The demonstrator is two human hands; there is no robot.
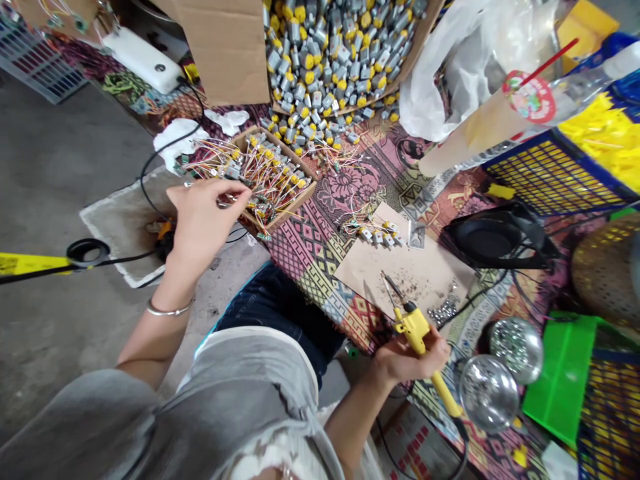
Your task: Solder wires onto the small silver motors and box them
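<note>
My left hand (pixel 205 210) is over the near left corner of a small cardboard box (pixel 293 207), its thumb and forefinger pinched together. Whatever lies between those fingertips, if anything, is too small to make out. Several small motors with thin coloured wires (pixel 273 167) fill that box. A yellow soldering gun (pixel 414 330) is gripped in my right hand (pixel 413 360), its tip pointing away over a piece of cardboard (pixel 360 263). On this cardboard lie a short row of wired motors (pixel 383 233), a small metal plate (pixel 417 235) and a pile of tiny metal parts (pixel 445 307).
A large carton of loose motors (pixel 335 53) stands at the back. To the right are a drink cup (pixel 475 133), a black fan (pixel 485 237), two metal bowls (pixel 489 393) of small parts and a green bin (pixel 560 380). A black cable (pixel 145 167) hangs at the left.
</note>
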